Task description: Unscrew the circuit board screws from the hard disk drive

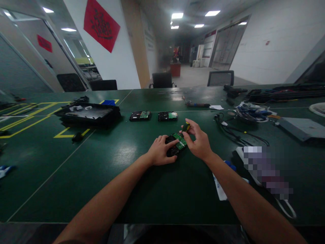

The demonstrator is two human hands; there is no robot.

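Note:
A hard drive (pixel 177 144) with a green circuit board lies face up on the dark green table (pixel 101 169) in front of me. My left hand (pixel 160 151) rests on its left side, fingers curled over the black case, holding it down. My right hand (pixel 198 140) is closed on a small screwdriver (pixel 186 127) with a yellow and black handle, held upright over the drive's circuit board.
Two more hard drives (pixel 140 116) (pixel 167 116) lie further back. A black tray (pixel 87 113) sits at the left. Cables (pixel 250 112), another screwdriver (pixel 196 104) and a flat grey device (pixel 302 127) are at the right. Office chairs (pixel 220 78) stand behind the table.

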